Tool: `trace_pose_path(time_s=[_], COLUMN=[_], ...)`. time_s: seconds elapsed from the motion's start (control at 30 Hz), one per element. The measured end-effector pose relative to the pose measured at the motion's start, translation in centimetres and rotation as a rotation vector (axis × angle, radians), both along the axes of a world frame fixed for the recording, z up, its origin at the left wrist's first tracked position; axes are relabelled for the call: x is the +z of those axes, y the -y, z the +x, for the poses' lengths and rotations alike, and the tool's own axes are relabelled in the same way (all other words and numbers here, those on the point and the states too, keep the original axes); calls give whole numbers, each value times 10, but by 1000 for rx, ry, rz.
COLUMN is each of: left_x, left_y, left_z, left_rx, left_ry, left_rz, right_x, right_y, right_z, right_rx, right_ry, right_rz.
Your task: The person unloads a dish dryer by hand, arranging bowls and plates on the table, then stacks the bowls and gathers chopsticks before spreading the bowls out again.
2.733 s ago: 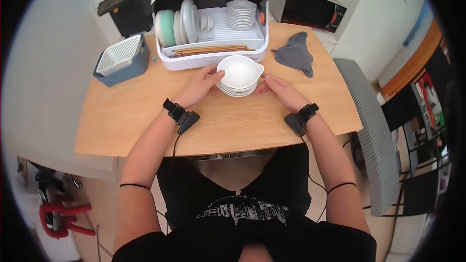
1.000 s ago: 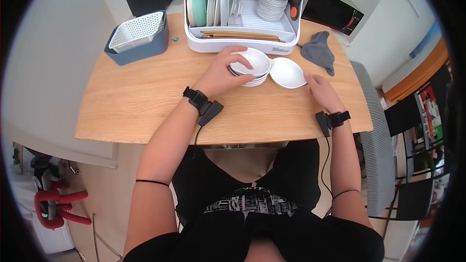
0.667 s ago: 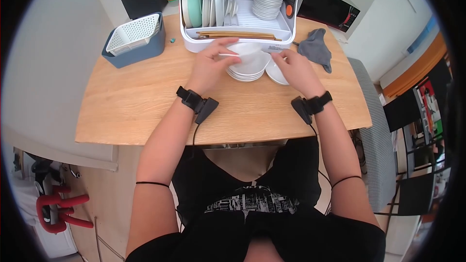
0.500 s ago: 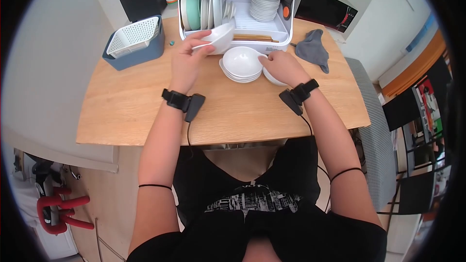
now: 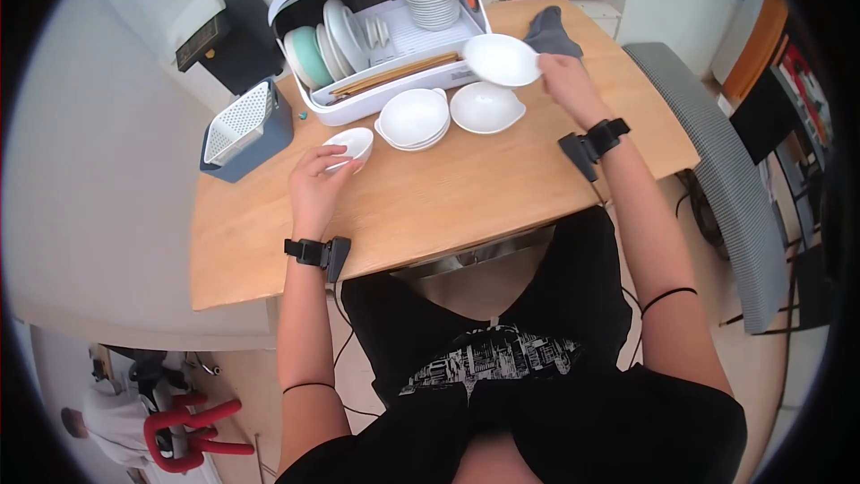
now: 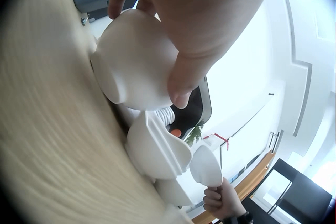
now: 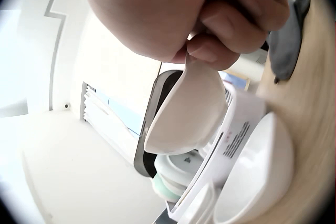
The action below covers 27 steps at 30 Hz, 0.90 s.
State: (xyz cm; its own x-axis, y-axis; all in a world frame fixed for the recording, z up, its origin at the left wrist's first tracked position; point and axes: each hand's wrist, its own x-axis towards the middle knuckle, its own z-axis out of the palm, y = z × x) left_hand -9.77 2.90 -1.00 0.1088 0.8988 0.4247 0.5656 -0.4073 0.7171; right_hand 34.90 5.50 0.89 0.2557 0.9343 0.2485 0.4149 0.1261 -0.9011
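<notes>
A small white bowl [image 5: 352,145] is at the left on the wooden table, and my left hand [image 5: 320,181] grips its rim between thumb and fingers. In the left wrist view its outer side [image 6: 134,58] shows close to the tabletop. My right hand [image 5: 573,90] pinches the edge of another white bowl [image 5: 502,60], held up in the air; the right wrist view shows this bowl [image 7: 191,108] tilted below the curled fingers. Between the hands stand a short stack of white bowls [image 5: 413,118] and, just right of it, a single white bowl [image 5: 485,108] on the table.
Behind the bowls stands a white dish box [image 5: 358,109] with plates, stacked bowls and chopsticks. A blue basket [image 5: 269,139] with a white one inside is at the left; a grey cloth [image 5: 550,31] lies at the back right.
The left hand has carried its bowl left and down to the table. The right hand has moved from the stack to the right and lifted a bowl. The head view has turned.
</notes>
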Motion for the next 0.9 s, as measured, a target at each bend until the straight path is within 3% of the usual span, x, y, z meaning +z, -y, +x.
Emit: trace_pose_path(time_s=[0.2, 0.4, 0.57, 0.63, 0.73, 0.8, 0.9], left_x=[-15, -6, 28, 44, 44, 38, 27], left_y=[2, 1, -2, -9, -29, -43, -60], left_z=[-7, -1, 30, 51, 77, 90, 98], left_rx=[-45, -102, -73, -227, -286, -259, -214], left_ry=[-36, -255, -367, -370, -387, -433, -525], left_rz=[-47, 0, 65, 162, 115, 47, -50], right_x=[-41, -43, -53, -58, -57, -55, -53], right_y=[27, 36, 31, 30, 32, 33, 34], right_z=[81, 70, 68, 76, 75, 77, 74], right_rx=[-152, -18, 3, 23, -12, -45, -109], right_ry=[-79, -84, -95, -125, -158, -376, -392], right_rz=[-194, -202, -105, -129, -119, -103, -64])
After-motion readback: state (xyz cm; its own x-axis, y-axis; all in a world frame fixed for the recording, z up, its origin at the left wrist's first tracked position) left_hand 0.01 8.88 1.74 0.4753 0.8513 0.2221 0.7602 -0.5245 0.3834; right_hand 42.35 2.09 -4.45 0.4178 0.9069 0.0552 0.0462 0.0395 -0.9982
